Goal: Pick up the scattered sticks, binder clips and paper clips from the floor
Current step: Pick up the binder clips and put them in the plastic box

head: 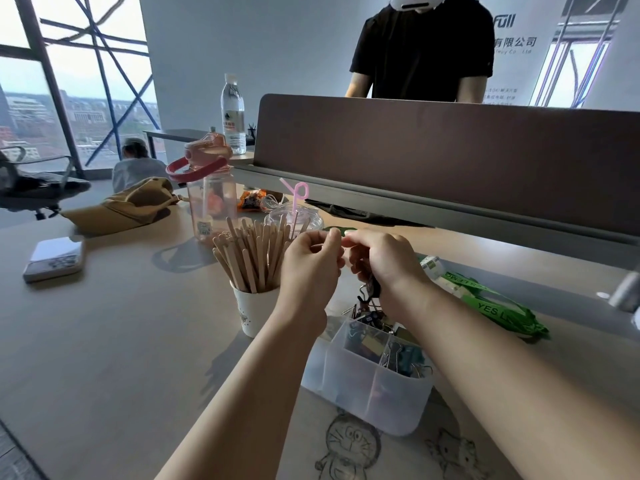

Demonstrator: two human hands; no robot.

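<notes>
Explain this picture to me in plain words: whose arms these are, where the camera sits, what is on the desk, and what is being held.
There is no machine here. One wide-angle camera is worn on a person's head, looking forward and down, so the two bare arms are the wearer's own.

The left hand and right hand meet above the desk, fingers pinched together. A dark cluster of binder clips hangs under the right hand; what the fingertips themselves pinch is too small to tell.

Below them stands a clear divided box holding more clips. Left of it, a paper cup is full of wooden sticks. A pink water bottle, a tan cap and a green lanyard also lie around.
</notes>
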